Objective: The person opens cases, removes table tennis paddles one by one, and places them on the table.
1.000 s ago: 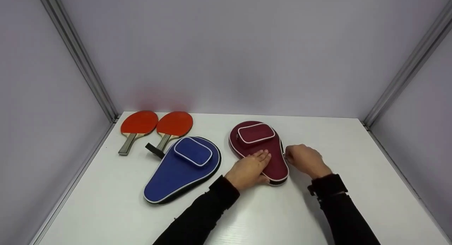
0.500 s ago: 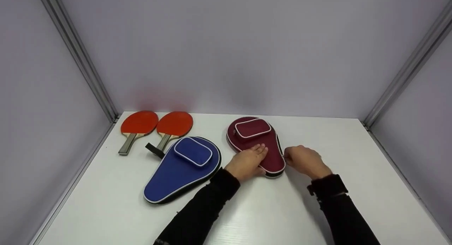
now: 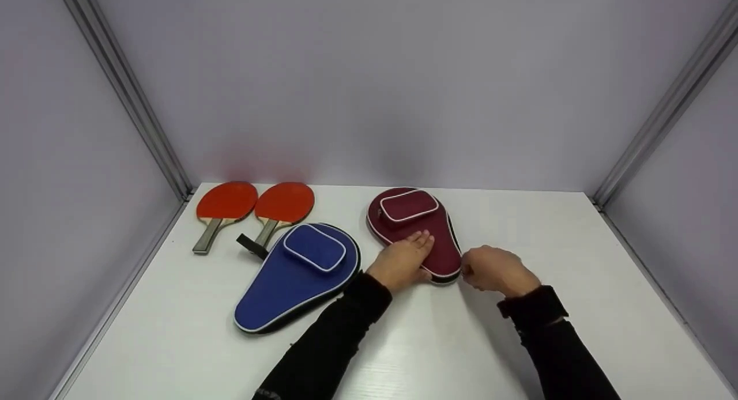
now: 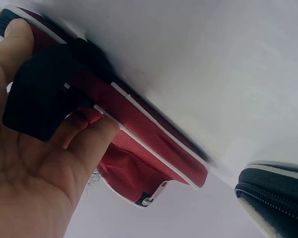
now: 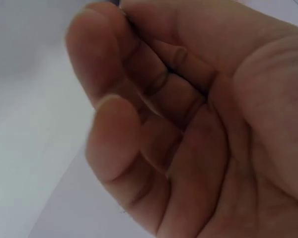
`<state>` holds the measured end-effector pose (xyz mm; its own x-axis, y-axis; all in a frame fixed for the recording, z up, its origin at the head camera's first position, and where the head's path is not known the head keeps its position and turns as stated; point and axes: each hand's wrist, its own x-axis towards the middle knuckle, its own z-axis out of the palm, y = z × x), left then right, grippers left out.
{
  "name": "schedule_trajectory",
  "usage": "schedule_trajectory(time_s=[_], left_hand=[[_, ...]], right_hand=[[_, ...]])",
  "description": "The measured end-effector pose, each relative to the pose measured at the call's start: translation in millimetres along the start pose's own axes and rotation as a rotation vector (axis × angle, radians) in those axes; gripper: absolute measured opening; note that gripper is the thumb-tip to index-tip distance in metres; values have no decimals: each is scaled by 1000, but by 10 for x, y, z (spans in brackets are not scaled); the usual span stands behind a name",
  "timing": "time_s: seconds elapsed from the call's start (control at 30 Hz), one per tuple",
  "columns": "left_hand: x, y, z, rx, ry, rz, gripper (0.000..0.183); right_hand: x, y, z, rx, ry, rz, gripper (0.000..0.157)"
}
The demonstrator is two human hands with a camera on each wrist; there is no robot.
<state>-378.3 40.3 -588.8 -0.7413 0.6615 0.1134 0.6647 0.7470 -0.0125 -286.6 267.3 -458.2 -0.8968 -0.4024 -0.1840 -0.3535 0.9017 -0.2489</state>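
The maroon paddle case (image 3: 444, 244), piped in white with a small zipped pocket on top, lies on the table. My left hand (image 3: 402, 263) rests on it, fingers extended over its face and thumb at the narrow end. In the left wrist view a black strap loop (image 4: 39, 94) sticks out from the case's side between my thumb and fingers. At the narrow end's right edge, my right hand (image 3: 497, 270) has its fingers curled and pinches the zipper pull, which the fingers mostly hide. The right wrist view shows thumb and forefinger (image 5: 94, 54) together.
A blue paddle case (image 3: 300, 279) with a black strap (image 3: 252, 246) lies left of my left forearm. Behind it are two red table tennis paddles (image 3: 228, 201), the right one's handle partly under the blue case. Pale walls (image 3: 369, 89) stand behind and at both sides.
The maroon case has slid back and slightly left with my left hand on it. My right hand has moved slightly toward me, along the edge to the narrow end.
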Motion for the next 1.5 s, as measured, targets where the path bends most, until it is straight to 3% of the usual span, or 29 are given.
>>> schedule_trajectory(time_s=[0.17, 0.63, 0.8, 0.9, 0.97, 1.07, 1.17, 1.2, 1.3, 1.4, 1.5], left_hand=[[2, -9, 2, -20, 5, -9, 98], [13, -69, 32, 43, 44, 22, 85], [17, -95, 45, 40, 60, 35, 85], [11, -110, 28, -30, 58, 36, 85], [-17, -102, -27, -99, 57, 32, 83], [-180, 29, -346, -87, 43, 23, 82], [-286, 121, -590, -18, 33, 29, 78], [-276, 108, -542, 18, 34, 30, 80], [-143, -4, -299, -33, 21, 25, 82], [-32, -92, -43, -35, 36, 27, 87], [-42, -56, -72, -17, 23, 29, 88]], right_hand=[[-8, -102, -21, 29, -58, -56, 25], [48, -299, 67, 91, -14, -119, 28], [105, -368, 154, 90, 37, -153, 28], [150, -415, 223, 72, 100, -195, 28], [179, -432, 266, 65, 137, -225, 27], [209, -420, 290, 89, 147, -247, 26], [210, -363, 238, 138, 99, -242, 24], [204, -337, 205, 156, 80, -232, 23], [168, -248, 80, 209, 46, -191, 24], [125, -146, -49, 238, 72, -151, 26], [97, -34, -145, 243, 135, -134, 22]])
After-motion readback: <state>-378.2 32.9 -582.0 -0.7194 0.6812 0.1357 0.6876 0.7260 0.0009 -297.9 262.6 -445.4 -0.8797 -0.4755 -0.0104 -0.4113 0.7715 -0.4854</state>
